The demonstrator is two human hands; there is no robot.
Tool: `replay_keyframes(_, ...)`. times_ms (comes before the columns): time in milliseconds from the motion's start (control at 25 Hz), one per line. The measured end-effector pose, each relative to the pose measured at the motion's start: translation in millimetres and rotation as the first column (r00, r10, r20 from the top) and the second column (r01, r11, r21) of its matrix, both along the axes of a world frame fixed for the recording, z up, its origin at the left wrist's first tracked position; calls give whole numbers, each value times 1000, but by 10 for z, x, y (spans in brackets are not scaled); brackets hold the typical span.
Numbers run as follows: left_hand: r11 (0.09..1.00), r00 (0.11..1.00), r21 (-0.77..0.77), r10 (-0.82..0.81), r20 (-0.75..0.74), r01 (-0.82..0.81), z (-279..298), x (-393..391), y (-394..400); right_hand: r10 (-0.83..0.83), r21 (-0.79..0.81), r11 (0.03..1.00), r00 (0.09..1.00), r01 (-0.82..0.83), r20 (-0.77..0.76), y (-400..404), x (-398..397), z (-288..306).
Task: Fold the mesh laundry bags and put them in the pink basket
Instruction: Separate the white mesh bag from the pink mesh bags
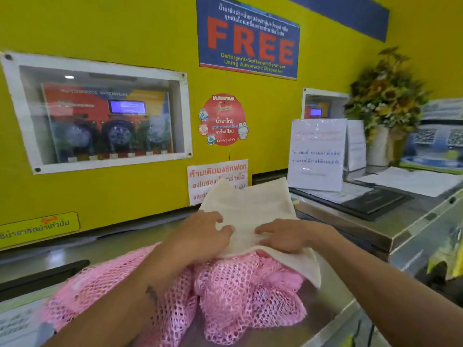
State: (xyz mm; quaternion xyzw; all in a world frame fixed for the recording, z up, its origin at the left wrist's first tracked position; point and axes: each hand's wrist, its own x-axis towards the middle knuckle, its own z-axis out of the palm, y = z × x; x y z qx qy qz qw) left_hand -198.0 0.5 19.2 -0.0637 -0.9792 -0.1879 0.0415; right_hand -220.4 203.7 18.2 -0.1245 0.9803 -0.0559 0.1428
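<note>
Steel tabletop below a yellow wall is holding a heap of pink mesh bags, unfolded. Both hands, left hand and right hand, are pressing flat, fingers released, on a cream mesh bag atop the heap, mid-fold. No pink basket is showing.

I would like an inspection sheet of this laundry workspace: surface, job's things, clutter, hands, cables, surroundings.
Surface: steel counter top, shiny, along the yellow wall.
Job's things: cream fine-mesh laundry bag lying flat, its near edge over the crumpled pink open-mesh laundry bag. Pink basket: nothing seen.
Clutter: standing laminated paper notice, loose white papers, dark flat folder, sunflower bouquet in a white vase.
Hands: left hand and right hand both flat, pressing the cream bag.
Cables: nothing seen.
Surroundings: blue FREE sign, glazed dispenser window.
</note>
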Motion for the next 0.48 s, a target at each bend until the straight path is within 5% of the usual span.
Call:
replay_keyframes(120,998,984,-23,-68,-167,65,215,233,-92,-41,83,995,992,51,-118,284,-188,153)
replay_keyframes(200,992,970,-37,-129,-206,124,237,485,13,-7,-21,1000,977,2,-215,273,-240,183)
replay_keyframes(280,982,981,-39,-187,-48,186,129,711,222,98,-239,962,983,-133,-153,136,-171,133)
replay_keyframes(360,971,976,-155,-159,147,181,-67,760,410,231,-268,934,972,-236,-52,15,-58,5)
replay_keyframes(480,983,994,-169,-62,89,77,-229,692,377,232,-275,931,971,-240,-60,65,-86,-176)
